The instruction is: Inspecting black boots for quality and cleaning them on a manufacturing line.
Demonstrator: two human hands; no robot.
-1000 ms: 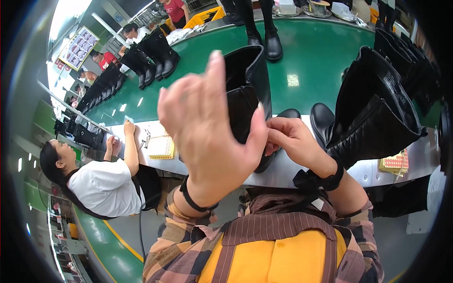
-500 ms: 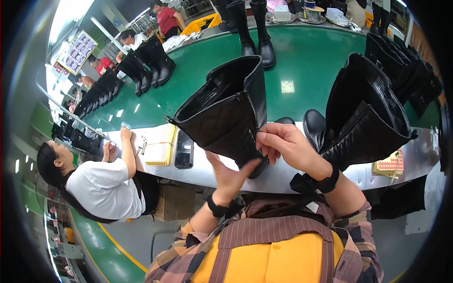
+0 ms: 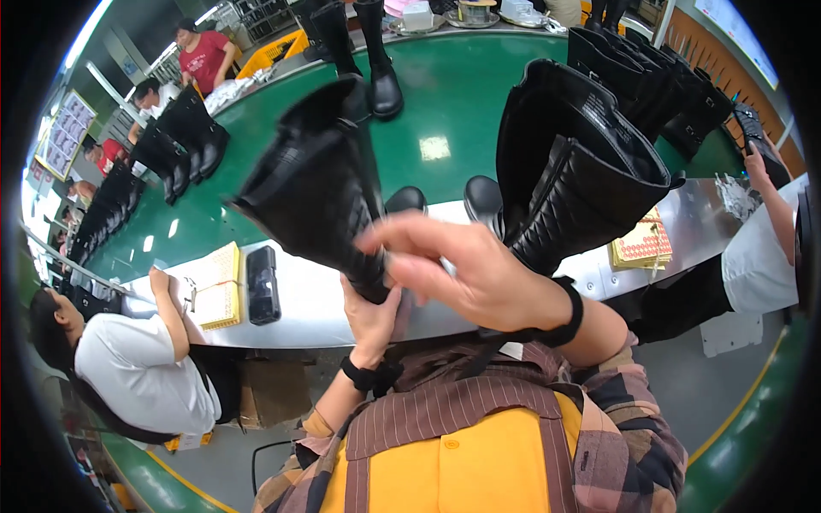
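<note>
Compared with half a second ago, the whole view has swung right, so the worktop [image 3: 312, 308] and everything on it sits further left. The right hand [image 3: 479, 274] has come off the boot's side edge; it's blurry, fingers loosely bent and spread, and I can't tell if it's touching anything. The left hand [image 3: 370, 318] is now wrapped round the ankle of that tall black boot [image 3: 316, 184]. The worktop is glossy green beyond the hands, with smooth silvery metal closer in. The boots look like shiny leather, wide open-topped shafts, and the second boot [image 3: 569, 162] has creases bunched up its shaft. The held one rises just above the left hand, shaft tipped left, ahead of the right fingertips; the second stands just beyond the right hand. Dark rectangular phone [image 3: 262, 286] lies left of the left hand.
</note>
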